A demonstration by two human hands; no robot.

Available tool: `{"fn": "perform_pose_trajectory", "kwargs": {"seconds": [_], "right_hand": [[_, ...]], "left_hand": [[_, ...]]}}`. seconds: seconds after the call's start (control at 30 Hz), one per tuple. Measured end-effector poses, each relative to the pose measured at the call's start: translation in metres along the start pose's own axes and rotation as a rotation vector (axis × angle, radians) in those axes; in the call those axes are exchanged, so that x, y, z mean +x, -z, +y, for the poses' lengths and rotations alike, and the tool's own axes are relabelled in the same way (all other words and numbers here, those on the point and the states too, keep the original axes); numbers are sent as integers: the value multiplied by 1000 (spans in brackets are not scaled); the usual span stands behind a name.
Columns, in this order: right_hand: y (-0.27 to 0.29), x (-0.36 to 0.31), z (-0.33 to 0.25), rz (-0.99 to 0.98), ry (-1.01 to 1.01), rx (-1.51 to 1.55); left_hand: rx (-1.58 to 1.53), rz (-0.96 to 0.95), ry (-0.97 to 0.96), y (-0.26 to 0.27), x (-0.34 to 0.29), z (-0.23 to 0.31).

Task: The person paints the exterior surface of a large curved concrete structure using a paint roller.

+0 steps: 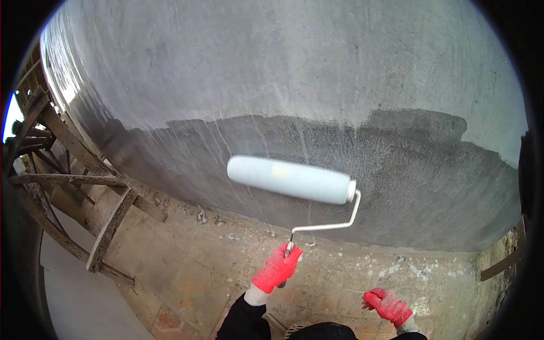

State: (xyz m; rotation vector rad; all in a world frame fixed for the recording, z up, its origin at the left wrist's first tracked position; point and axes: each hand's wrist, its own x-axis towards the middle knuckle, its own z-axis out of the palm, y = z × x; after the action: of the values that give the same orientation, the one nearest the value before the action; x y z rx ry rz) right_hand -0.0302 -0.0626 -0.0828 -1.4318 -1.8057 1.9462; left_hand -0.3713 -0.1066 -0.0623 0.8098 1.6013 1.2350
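Paint roller [289, 178], pale blue-white sleeve on a bent white wire frame [324, 227], lay at 12 o'clock from your left hand [277, 267], sleeve tilted: free end toward 11, frame end between 1 and 2. Your red-gloved left fingers were closed around the handle, part of which showed below the fist, toward 5 o'clock.

The handle pointed up and away from you, probably to give reach and let the sleeve lie broadside to the wall [317, 62]. The wire's crook put the sleeve clear of your knuckles, seemingly so the glove stayed off the surface. Sleeve edges were blurred; whether it touched the wall could not be told. Behind it ran a dark band [187, 150], wet-looking, with pale drips down it.

Your right hand [389, 306], also red-gloved, hung at 4 o'clock from the left, fingers partly bent, nothing seen in it; how far it was closed, could not tell. From there, the sleeve lay toward 11. Likely kept aside because one hand sufficed.

At 9 to 10 o'clock from your left hand, a wooden frame [110, 229] stood over the stained floor [187, 249].
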Motion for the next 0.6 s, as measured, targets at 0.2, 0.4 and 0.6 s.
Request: {"fn": "perform_pose_trajectory", "kwargs": {"seconds": [0.2,0.4,0.6], "right_hand": [[-5,0,-11,5,31,-1],[-18,15,9,-32,37,172],[-5,28,41,-123,-11,175]], "left_hand": [[77,-28,-172,14,9,93],[-89,-23,108,3,0,-40],[-12,-33,411,-8,-32,-126]]}}
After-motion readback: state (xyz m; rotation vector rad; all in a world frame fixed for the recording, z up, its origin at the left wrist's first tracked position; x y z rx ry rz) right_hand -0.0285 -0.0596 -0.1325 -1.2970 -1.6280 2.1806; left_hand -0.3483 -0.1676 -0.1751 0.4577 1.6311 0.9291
